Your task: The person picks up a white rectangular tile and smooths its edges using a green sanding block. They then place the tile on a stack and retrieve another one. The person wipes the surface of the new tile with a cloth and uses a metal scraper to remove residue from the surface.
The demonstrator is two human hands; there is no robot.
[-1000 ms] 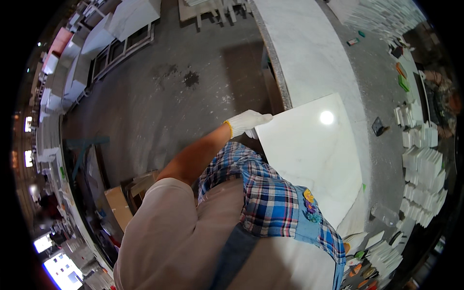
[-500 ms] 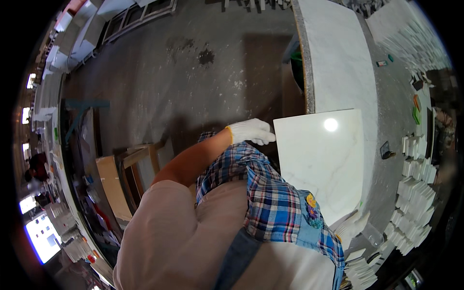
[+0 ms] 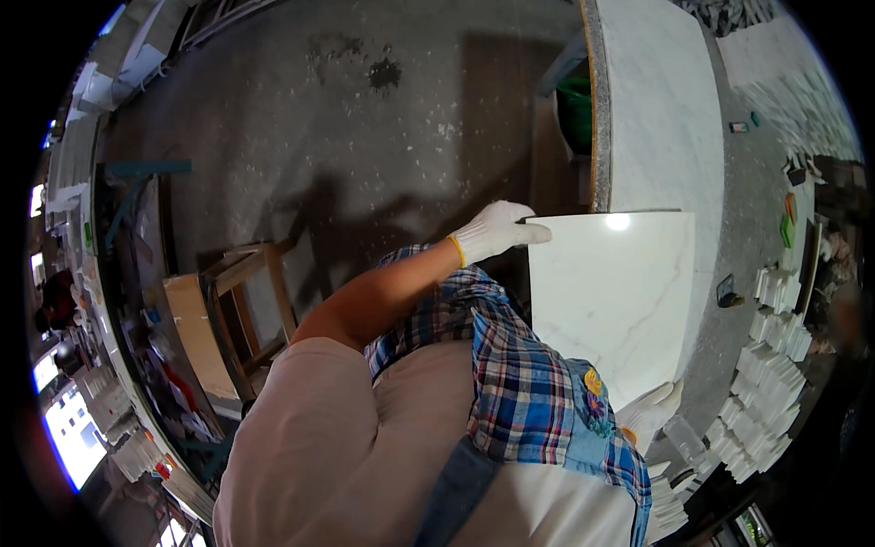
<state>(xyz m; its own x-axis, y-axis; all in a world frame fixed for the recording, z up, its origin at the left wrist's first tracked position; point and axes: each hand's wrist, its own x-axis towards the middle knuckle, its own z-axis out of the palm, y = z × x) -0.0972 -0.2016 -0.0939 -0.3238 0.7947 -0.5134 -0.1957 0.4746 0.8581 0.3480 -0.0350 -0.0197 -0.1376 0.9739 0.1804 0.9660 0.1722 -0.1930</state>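
- Head view: L hand, gloved, grips white slab at far L corner, thumb on top; R hand, gloved too, at its near R end, grip can't tell.
- Slab btwn hands, over worktop; two-ended hold prob. for balance.
- Containers: green bin-like thing beyond L hand, contents unclear; clear bottle just beside R hand, contents unclear.

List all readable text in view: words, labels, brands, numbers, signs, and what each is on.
None legible.
White slab: veining only, no print visible.
Small item, upper right: too small to tell if it's marked.
Bright panel, lower left: dark patches, too blurred to read.
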